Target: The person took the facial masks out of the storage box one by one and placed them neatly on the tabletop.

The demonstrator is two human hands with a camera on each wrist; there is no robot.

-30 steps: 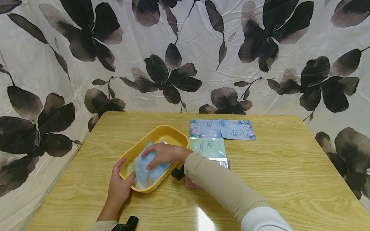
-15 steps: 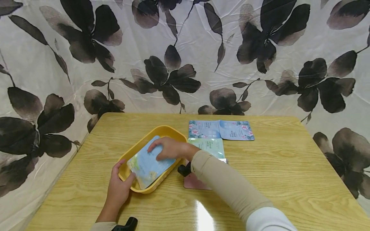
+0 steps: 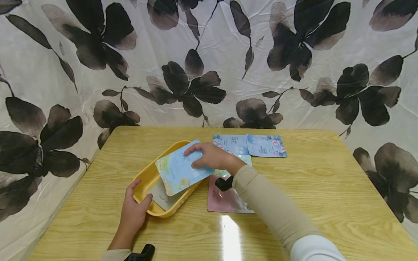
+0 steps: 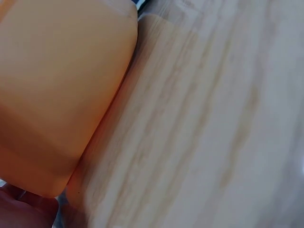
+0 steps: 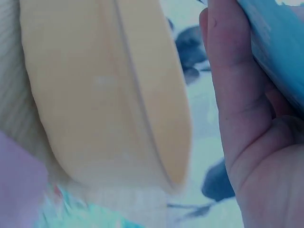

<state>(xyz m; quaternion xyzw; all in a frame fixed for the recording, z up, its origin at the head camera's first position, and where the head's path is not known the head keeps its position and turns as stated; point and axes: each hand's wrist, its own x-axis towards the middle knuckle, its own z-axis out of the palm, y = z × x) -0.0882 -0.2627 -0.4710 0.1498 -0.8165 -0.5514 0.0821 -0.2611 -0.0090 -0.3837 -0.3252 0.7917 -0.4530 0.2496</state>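
Note:
In the head view, a light-blue sheet mask packet [image 3: 179, 170] is tilted above the yellow basket [image 3: 146, 177]. My right hand [image 3: 213, 156] pinches it by its far right edge; the right wrist view shows the blue packet [image 5: 280, 52] against the fingers of the right hand [image 5: 251, 123]. A grey packet [image 3: 162, 197] lies at the bottom of the basket, partly covered by the blue one. My left hand [image 3: 134, 212] grips the basket's near left end, thumb at the rim. The left wrist view shows mostly the basket's outer wall [image 4: 61, 95].
Right of the basket lie several packets: two blue floral ones [image 3: 267, 145] at the back, a green one [image 3: 245, 159], and a pink one [image 3: 225, 201] in front. The right forearm [image 3: 271, 203] hides part of them. A floral curtain [image 3: 209, 65] hangs behind the wooden table [image 3: 310, 181].
My right hand has lifted the light-blue packet from inside the basket, up and to the right. The grey packet beneath has come into view. The left hand stays at the basket.

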